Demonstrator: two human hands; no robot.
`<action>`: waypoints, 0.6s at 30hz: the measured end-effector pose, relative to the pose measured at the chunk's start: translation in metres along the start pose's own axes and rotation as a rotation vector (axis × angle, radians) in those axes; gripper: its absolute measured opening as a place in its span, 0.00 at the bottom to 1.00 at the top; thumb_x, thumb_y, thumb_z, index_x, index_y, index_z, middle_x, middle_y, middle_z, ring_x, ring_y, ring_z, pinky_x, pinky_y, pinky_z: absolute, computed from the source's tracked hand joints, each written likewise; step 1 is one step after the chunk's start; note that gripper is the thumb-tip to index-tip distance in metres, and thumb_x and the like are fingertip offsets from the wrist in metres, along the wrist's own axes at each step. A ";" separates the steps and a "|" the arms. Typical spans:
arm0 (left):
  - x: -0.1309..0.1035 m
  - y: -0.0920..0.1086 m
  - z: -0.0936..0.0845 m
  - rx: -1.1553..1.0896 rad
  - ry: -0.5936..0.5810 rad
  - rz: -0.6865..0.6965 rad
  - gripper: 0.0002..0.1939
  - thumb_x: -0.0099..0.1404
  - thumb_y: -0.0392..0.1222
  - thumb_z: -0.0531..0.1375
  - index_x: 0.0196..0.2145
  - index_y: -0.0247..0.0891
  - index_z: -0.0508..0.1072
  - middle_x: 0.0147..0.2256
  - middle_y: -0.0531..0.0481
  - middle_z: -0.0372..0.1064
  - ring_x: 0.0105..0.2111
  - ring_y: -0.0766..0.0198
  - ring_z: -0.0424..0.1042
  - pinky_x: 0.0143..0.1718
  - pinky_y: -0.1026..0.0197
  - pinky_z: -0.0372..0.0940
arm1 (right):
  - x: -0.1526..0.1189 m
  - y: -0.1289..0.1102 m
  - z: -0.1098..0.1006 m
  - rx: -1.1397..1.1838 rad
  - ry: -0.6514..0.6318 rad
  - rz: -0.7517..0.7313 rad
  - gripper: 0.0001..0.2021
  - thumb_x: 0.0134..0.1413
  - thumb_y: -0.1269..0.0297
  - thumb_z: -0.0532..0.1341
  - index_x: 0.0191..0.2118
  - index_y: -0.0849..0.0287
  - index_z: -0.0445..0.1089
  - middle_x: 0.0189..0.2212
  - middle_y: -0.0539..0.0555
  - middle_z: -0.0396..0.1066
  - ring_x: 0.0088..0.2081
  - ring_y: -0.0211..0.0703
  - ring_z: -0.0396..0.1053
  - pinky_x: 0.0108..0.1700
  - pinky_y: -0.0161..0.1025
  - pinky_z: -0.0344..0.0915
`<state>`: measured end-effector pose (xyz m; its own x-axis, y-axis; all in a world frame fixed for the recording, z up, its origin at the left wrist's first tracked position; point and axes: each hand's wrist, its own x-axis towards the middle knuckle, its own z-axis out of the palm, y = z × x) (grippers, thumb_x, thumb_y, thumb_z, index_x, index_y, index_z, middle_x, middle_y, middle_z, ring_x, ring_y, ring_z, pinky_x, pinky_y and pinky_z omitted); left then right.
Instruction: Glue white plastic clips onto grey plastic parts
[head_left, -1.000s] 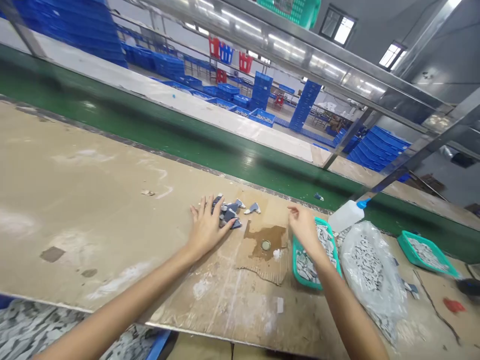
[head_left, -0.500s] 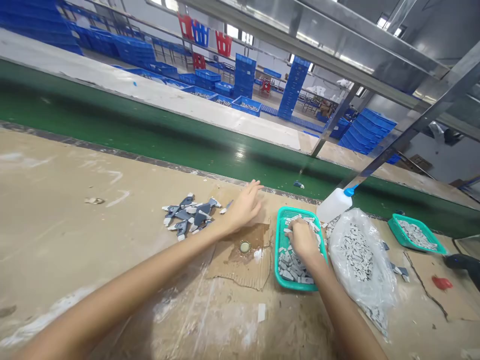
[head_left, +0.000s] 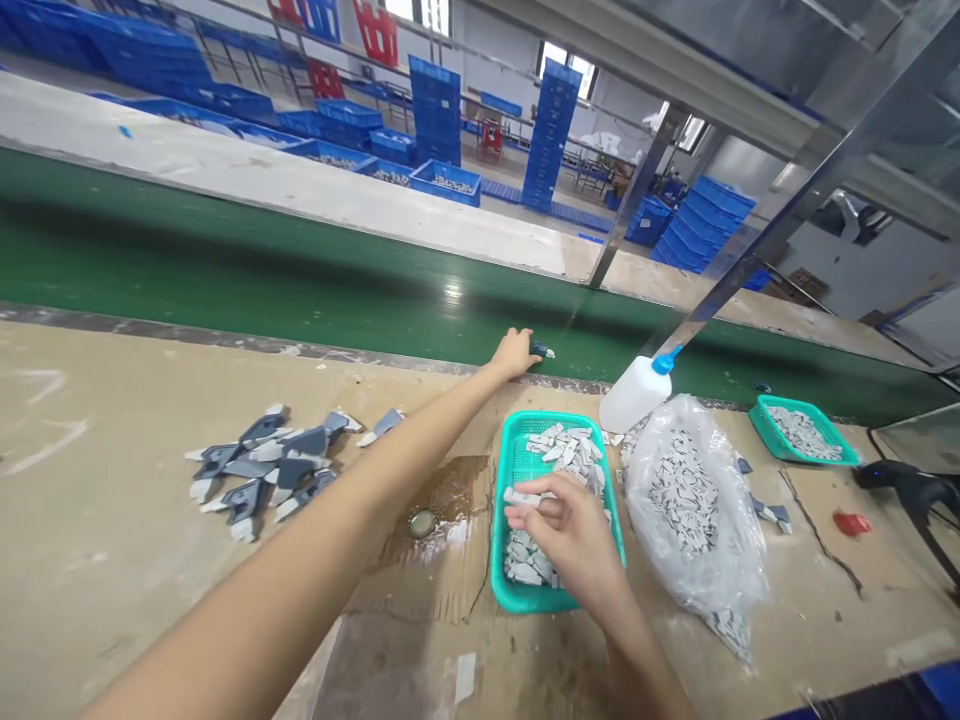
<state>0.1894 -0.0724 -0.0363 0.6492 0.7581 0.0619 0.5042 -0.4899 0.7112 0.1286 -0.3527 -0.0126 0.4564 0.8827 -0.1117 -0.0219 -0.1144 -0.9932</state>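
A small whitish piece [head_left: 520, 497] is pinched between thumb and fingers of the right hand [head_left: 568, 522] over the teal mesh basket [head_left: 498, 545] of similar pieces [head_left: 566, 446], placed close seemingly for easy reach, while the left hand [head_left: 513, 352] is outstretched at a grey-and-white piece [head_left: 543, 351] on the green belt [head_left: 360, 310], its grip impossible to tell.

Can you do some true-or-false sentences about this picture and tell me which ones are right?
1. The right hand holds a small pale piece over a green basket. True.
2. The white bottle has a red cap. False: that bottle's cap is blue.
3. The left hand is beside a dark piece. True.
4. The dark pile lies right of the basket. False: it lies left.
5. A clear bag holds pale bits. True.
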 end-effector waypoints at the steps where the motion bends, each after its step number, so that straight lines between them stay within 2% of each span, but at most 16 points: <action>1: 0.004 -0.001 0.002 -0.016 0.013 -0.016 0.26 0.57 0.33 0.66 0.53 0.28 0.69 0.54 0.31 0.62 0.56 0.43 0.63 0.58 0.51 0.58 | -0.002 0.002 -0.002 -0.006 0.004 0.014 0.09 0.52 0.62 0.63 0.39 0.58 0.74 0.39 0.53 0.68 0.37 0.45 0.78 0.42 0.41 0.77; 3: 0.007 -0.004 0.004 -0.067 0.045 -0.034 0.18 0.56 0.31 0.65 0.46 0.31 0.74 0.52 0.34 0.65 0.58 0.42 0.61 0.59 0.49 0.56 | -0.005 0.003 -0.007 -0.037 0.004 0.023 0.13 0.55 0.61 0.61 0.45 0.57 0.73 0.40 0.53 0.66 0.38 0.45 0.78 0.43 0.42 0.77; 5: 0.007 -0.008 0.002 -0.144 0.083 -0.046 0.11 0.56 0.29 0.64 0.38 0.32 0.75 0.48 0.36 0.67 0.56 0.44 0.62 0.60 0.50 0.56 | -0.008 0.001 -0.012 -0.078 0.003 -0.003 0.15 0.59 0.60 0.58 0.50 0.56 0.72 0.41 0.54 0.65 0.38 0.44 0.78 0.44 0.42 0.77; 7: 0.002 -0.014 -0.004 -0.243 0.126 -0.062 0.06 0.57 0.31 0.64 0.35 0.33 0.74 0.45 0.38 0.70 0.52 0.47 0.67 0.58 0.51 0.59 | -0.010 -0.003 -0.015 -0.140 0.013 -0.058 0.13 0.61 0.61 0.56 0.47 0.56 0.74 0.42 0.55 0.65 0.39 0.43 0.77 0.44 0.42 0.76; 10: -0.016 -0.022 -0.022 -0.420 0.182 -0.082 0.08 0.58 0.36 0.64 0.36 0.34 0.71 0.41 0.40 0.73 0.46 0.51 0.72 0.53 0.52 0.64 | -0.009 -0.012 -0.013 -0.302 0.063 -0.174 0.11 0.60 0.64 0.57 0.42 0.55 0.76 0.41 0.56 0.68 0.41 0.44 0.74 0.45 0.40 0.74; 13: -0.054 -0.031 -0.049 -0.594 0.192 -0.079 0.11 0.58 0.41 0.65 0.35 0.34 0.68 0.40 0.41 0.75 0.42 0.55 0.75 0.48 0.54 0.69 | -0.004 -0.016 -0.001 -0.424 0.070 -0.238 0.10 0.55 0.67 0.60 0.40 0.55 0.77 0.36 0.54 0.72 0.38 0.42 0.72 0.41 0.38 0.72; 16: -0.111 -0.040 -0.080 -0.946 0.155 -0.068 0.18 0.52 0.43 0.69 0.33 0.35 0.65 0.35 0.46 0.75 0.38 0.59 0.76 0.48 0.54 0.70 | 0.001 -0.017 0.017 -0.422 0.025 -0.220 0.09 0.52 0.68 0.61 0.38 0.57 0.78 0.31 0.53 0.74 0.33 0.41 0.73 0.37 0.36 0.71; 18: -0.153 -0.046 -0.099 -1.175 0.099 -0.083 0.23 0.47 0.43 0.73 0.33 0.34 0.65 0.33 0.49 0.74 0.36 0.60 0.76 0.48 0.53 0.71 | 0.004 -0.017 0.031 -0.407 -0.006 -0.205 0.10 0.52 0.67 0.61 0.38 0.58 0.78 0.32 0.53 0.76 0.34 0.42 0.74 0.36 0.36 0.72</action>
<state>0.0107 -0.1230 -0.0093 0.5658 0.8245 0.0024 -0.3244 0.2199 0.9200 0.1039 -0.3330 0.0025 0.4097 0.9083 0.0848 0.4206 -0.1056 -0.9011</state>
